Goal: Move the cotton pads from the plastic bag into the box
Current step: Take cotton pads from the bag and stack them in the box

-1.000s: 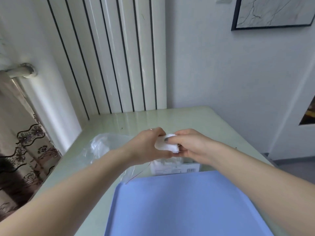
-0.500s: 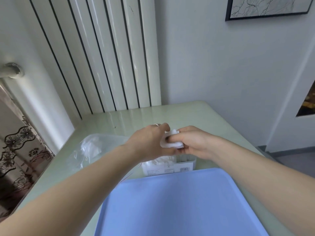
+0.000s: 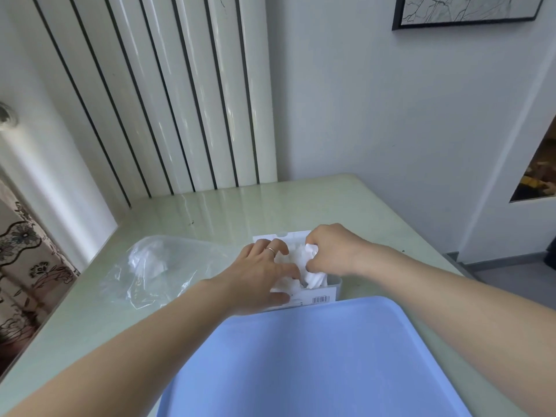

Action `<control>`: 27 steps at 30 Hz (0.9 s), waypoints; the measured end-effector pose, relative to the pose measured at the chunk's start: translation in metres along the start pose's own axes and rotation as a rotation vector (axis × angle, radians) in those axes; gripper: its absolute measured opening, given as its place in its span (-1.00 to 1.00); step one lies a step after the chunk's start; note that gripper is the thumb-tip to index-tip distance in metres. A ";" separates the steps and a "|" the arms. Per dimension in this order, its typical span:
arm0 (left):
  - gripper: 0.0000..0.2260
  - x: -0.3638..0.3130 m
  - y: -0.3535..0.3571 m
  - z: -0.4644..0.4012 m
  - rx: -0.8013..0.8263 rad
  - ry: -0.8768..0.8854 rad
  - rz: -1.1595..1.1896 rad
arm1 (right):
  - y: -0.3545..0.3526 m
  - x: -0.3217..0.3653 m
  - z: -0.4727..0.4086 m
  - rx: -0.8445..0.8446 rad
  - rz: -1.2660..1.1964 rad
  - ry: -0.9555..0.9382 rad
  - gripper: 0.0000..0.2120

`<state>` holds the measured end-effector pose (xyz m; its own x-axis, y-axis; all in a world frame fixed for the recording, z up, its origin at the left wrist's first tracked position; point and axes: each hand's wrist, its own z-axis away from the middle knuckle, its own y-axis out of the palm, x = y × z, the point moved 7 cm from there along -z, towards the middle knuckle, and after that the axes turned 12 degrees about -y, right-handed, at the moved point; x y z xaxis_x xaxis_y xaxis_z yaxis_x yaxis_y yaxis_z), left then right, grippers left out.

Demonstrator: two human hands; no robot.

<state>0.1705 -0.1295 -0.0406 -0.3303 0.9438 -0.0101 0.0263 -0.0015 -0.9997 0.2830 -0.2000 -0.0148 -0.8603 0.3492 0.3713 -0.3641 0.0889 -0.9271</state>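
A clear box (image 3: 334, 288) with a barcode label stands on the table just beyond the blue tray. White cotton pads (image 3: 314, 278) fill it. My right hand (image 3: 334, 249) reaches down into the box, its fingers curled round a bunch of pads. My left hand (image 3: 261, 275) lies over the box's left side with spread fingers pressing on the pads; a ring is on one finger. A crumpled clear plastic bag (image 3: 162, 269) lies to the left of the box with a few white pads inside.
A blue tray (image 3: 316, 362) fills the near foreground. The pale green table (image 3: 210, 212) runs back to a white radiator and the wall. A patterned curtain hangs at the far left. The table's right edge drops to the floor.
Both hands have come down from above the box with the stack of pads. They now push the pads into the box. The camera has tilted slightly.
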 end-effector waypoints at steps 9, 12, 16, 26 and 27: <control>-0.72 0.005 0.004 0.004 -0.030 0.028 0.071 | 0.028 0.017 -0.015 0.260 0.293 0.049 -0.74; -0.69 0.009 0.001 0.007 -0.011 0.040 0.070 | 0.035 0.020 -0.018 0.290 0.253 0.076 -0.71; -0.58 0.018 -0.001 0.014 0.034 0.066 0.038 | 0.039 0.016 -0.018 0.341 0.202 0.125 -0.77; -0.39 0.045 -0.001 0.009 0.053 -0.257 -0.029 | 0.034 0.007 -0.007 0.226 -0.227 0.210 -0.78; -0.40 0.045 -0.001 0.008 0.061 -0.273 -0.008 | 0.035 0.009 -0.007 0.205 -0.240 0.201 -0.81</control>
<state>0.1480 -0.0901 -0.0400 -0.5725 0.8199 0.0002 -0.0312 -0.0216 -0.9993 0.2654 -0.1871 -0.0439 -0.6619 0.5190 0.5408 -0.6284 0.0091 -0.7779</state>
